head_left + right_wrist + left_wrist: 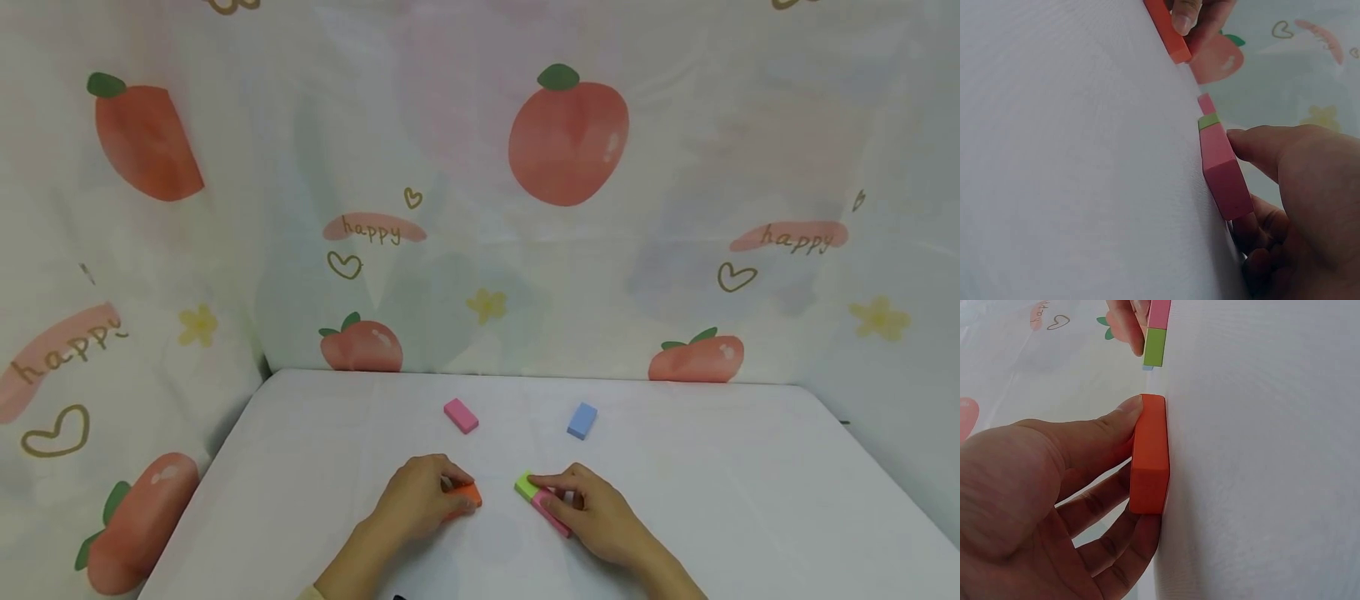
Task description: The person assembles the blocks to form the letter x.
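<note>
My left hand (420,496) grips an orange block (1150,447), thumb on one side and fingers on the other, low at the white table. To its right, my right hand (600,508) pinches a pink block (1222,165) between thumb and fingers. A green block (524,484) lies end to end with that pink block at its far end, and the two seem to touch. In the head view the right index fingertip reaches the place where they meet. A gap of table separates the orange block from the green one.
Farther back on the white table (300,433) lie a second pink block (461,416), left of centre, and a blue block (582,421), to the right. Behind and beside the table hangs a fruit-patterned cloth (480,250).
</note>
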A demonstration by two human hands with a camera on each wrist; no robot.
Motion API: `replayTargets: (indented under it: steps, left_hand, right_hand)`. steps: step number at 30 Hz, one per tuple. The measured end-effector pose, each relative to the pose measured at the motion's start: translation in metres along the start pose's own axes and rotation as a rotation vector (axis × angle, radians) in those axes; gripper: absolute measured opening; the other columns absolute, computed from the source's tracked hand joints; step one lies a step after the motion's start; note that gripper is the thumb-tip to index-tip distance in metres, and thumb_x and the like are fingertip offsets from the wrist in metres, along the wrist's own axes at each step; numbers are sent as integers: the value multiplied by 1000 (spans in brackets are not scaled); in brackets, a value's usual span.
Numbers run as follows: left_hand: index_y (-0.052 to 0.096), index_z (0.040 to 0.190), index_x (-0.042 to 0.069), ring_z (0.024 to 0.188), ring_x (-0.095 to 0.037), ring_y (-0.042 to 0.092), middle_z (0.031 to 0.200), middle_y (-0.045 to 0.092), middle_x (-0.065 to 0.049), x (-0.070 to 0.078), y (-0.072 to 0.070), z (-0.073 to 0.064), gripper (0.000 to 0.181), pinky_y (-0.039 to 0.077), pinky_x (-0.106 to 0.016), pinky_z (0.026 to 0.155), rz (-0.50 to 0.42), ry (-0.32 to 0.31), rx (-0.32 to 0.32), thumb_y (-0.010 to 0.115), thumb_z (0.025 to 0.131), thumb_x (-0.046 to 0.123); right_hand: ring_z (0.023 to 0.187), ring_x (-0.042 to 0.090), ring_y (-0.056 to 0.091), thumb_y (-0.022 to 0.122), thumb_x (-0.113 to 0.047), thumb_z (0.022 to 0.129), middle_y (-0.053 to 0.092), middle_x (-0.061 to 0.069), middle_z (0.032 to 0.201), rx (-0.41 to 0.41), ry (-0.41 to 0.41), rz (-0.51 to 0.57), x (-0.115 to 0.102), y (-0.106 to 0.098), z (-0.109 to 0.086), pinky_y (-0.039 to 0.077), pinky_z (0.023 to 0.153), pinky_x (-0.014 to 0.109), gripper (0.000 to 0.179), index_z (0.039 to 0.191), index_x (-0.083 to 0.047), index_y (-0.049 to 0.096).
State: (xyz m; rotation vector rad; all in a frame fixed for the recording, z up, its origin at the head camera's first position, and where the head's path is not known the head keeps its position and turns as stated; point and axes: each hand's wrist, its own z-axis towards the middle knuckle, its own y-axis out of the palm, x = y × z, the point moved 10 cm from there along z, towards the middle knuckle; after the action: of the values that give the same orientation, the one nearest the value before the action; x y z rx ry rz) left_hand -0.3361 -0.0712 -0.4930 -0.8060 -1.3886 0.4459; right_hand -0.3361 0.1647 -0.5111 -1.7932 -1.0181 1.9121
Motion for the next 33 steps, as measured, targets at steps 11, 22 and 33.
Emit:
replayTargets:
  steps: [11,22,33]
  left_hand:
    - [81,103,27,79,-4,59,88,70,17,0,0,0,25,47,-28,72,-4,-12,0,89,80,30]
    - [81,104,27,78,-3,59,88,69,18,0,4,1,24,46,-26,71,8,-13,0,88,82,31]
    - [81,107,28,80,-4,60,92,69,18,1,8,2,27,48,-27,73,9,-7,-13,88,81,33]
  right_hand:
    - [71,11,50,73,-30,97,56,-6,91,-1,3,-9,0,0,1,39,58,24,29,122,-44,74]
    - [72,11,50,72,-30,97,55,-6,89,2,5,-17,1,0,0,39,58,23,29,123,-42,74]
    - [72,8,49,72,-33,97,53,-7,86,22,-32,-31,-6,-3,-2,39,59,24,27,122,-43,74]
